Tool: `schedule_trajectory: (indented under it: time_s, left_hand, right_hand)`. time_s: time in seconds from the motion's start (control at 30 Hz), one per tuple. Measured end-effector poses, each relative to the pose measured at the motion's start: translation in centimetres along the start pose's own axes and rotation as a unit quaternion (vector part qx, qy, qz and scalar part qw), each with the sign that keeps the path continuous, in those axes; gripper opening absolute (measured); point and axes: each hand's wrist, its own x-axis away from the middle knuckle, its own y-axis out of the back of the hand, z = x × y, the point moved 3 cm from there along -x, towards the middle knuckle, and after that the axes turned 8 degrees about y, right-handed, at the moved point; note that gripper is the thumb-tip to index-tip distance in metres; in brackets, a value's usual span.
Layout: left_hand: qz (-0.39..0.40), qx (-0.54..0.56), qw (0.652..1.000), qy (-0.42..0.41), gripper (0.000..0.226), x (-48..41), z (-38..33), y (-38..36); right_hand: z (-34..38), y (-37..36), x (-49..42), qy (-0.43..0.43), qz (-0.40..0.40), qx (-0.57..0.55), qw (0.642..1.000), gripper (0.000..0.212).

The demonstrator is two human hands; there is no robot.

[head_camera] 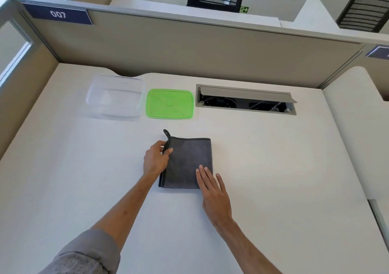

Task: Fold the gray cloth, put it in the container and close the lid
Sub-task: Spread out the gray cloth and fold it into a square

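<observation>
The gray cloth lies folded into a rectangle on the white desk, a small loop sticking out at its far left corner. My left hand pinches the cloth's left edge between thumb and fingers. My right hand rests flat, fingers apart, on the cloth's near right corner. The clear plastic container stands uncovered at the back left. Its green lid lies flat on the desk just right of it.
An open cable hatch is set into the desk right of the lid. A beige partition walls off the back of the desk. Another desk section adjoins on the right.
</observation>
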Motion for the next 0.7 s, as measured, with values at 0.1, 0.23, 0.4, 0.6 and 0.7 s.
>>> schedule_trajectory:
  time_s: [0.1, 0.23, 0.4, 0.6, 0.7]
  left_hand:
    - [-0.011, -0.016, 1.000, -0.019, 0.027, 0.0, 0.0, -0.1]
    - [-0.044, -0.033, 0.997, -0.046, 0.027, 0.2, 0.1, -0.5]
    - [-0.110, -0.139, 0.980, -0.088, 0.052, 0.4, -0.4, -0.7]
    - [0.010, -0.257, 0.922, -0.291, 0.065, -0.6, -4.4, -1.7]
    - [0.118, -0.314, 0.879, -0.338, 0.071, -1.1, -6.2, -3.1]
  right_hand:
    - [0.3, -0.4, 0.1, -0.007, 0.015, -0.012, 1.000, 0.098]
    - [0.9, -1.0, -0.1, -0.018, 0.025, -0.033, 0.999, 0.093]
    - [1.7, -1.5, -0.1, -0.032, 0.061, -0.073, 0.995, 0.076]
    - [1.8, 1.0, -0.6, -0.194, -0.014, -0.192, 0.962, 0.075]
    - [1.0, 2.1, -1.1, -0.341, -0.024, -0.255, 0.905, 0.071]
